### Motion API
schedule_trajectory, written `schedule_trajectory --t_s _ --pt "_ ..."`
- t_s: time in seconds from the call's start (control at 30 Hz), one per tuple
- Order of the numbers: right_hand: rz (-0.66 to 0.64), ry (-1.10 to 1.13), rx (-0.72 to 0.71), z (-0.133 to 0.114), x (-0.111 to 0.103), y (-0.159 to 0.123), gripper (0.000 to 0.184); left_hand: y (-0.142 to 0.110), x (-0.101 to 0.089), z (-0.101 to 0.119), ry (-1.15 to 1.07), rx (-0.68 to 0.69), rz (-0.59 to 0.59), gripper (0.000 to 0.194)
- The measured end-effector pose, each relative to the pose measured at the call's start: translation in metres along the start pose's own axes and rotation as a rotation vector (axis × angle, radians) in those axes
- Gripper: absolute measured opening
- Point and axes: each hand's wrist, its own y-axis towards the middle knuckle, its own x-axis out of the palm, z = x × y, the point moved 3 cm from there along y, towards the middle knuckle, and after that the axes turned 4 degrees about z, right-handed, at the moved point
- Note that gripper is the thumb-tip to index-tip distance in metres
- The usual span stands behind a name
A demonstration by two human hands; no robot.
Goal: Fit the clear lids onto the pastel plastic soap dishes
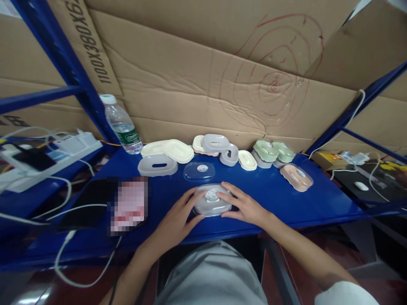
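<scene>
A grey soap box with a clear lid and a round sticker lies on the blue table in front of me. My left hand grips its left side, thumb at the near edge and fingers over the top. From the right, my right hand grips it the same way, fingertips beside the sticker. Just beyond lies a loose clear lid with its own sticker. Behind it are a grey slotted tray, cream pieces and a grey piece stacked on others.
Green-topped boxes and a pinkish-beige box are at the right. A water bottle stands at the back left. Nearer on the left are a blurred-out pink object and white cables. Cardboard walls the back.
</scene>
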Motion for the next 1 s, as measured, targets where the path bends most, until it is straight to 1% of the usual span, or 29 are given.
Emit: schedule_trajectory --t_s 0.1,0.17,0.2,0.27,0.3,0.37,0.43,0.5,0.53,0.57,0.63,0.7,0.77,0.87,1.0 --pt "-0.008 0.035 0.049 0.0 0.001 0.002 0.078 0.0 0.0 0.001 -0.006 -0.005 -0.005 0.061" --pt "0.007 0.004 0.054 -0.002 0.0 0.001 0.076 0.0 -0.001 0.001 0.0 -0.023 -0.006 0.067" --pt "0.034 -0.037 0.047 -0.003 -0.002 -0.002 0.074 -0.001 -0.001 0.002 0.004 -0.036 -0.006 0.071" --pt "0.136 -0.152 0.064 -0.002 -0.013 -0.016 0.071 -0.003 -0.002 0.002 0.013 -0.066 -0.01 0.075" --pt "0.208 -0.216 0.104 0.001 -0.022 -0.026 0.069 -0.003 -0.002 0.001 0.018 -0.078 -0.015 0.074" --pt "0.377 -0.349 0.243 0.015 -0.05 -0.055 0.066 -0.004 -0.002 0.001 0.035 -0.087 -0.029 0.071" --pt "0.563 -0.502 0.409 0.037 -0.087 -0.089 0.063 -0.004 -0.002 0.0 0.065 -0.072 -0.041 0.068" --pt "0.723 -0.645 0.528 0.064 -0.126 -0.122 0.062 -0.003 -0.001 -0.001 0.101 -0.048 -0.044 0.066" --pt "0.769 -0.697 0.565 0.078 -0.144 -0.135 0.065 -0.002 0.0 -0.002 0.117 -0.037 -0.042 0.064" --pt "0.787 -0.734 0.601 0.093 -0.158 -0.146 0.066 -0.002 0.001 -0.003 0.129 -0.029 -0.038 0.063" --pt "0.757 -0.769 0.64 0.119 -0.176 -0.16 0.067 -0.002 0.003 -0.004 0.146 -0.015 -0.033 0.06" --pt "0.733 -0.78 0.668 0.137 -0.181 -0.168 0.066 -0.003 0.004 -0.006 0.16 -0.002 -0.027 0.058" --pt "0.749 -0.789 0.693 0.148 -0.179 -0.173 0.067 -0.004 0.004 -0.007 0.175 0.004 -0.023 0.056" --pt "0.769 -0.802 0.732 0.154 -0.173 -0.182 0.069 -0.005 0.004 -0.008 0.189 0.004 -0.028 0.054" --pt "0.681 -0.788 0.78 0.156 -0.17 -0.192 0.067 -0.004 0.005 -0.008 0.196 0.02 -0.031 0.05"
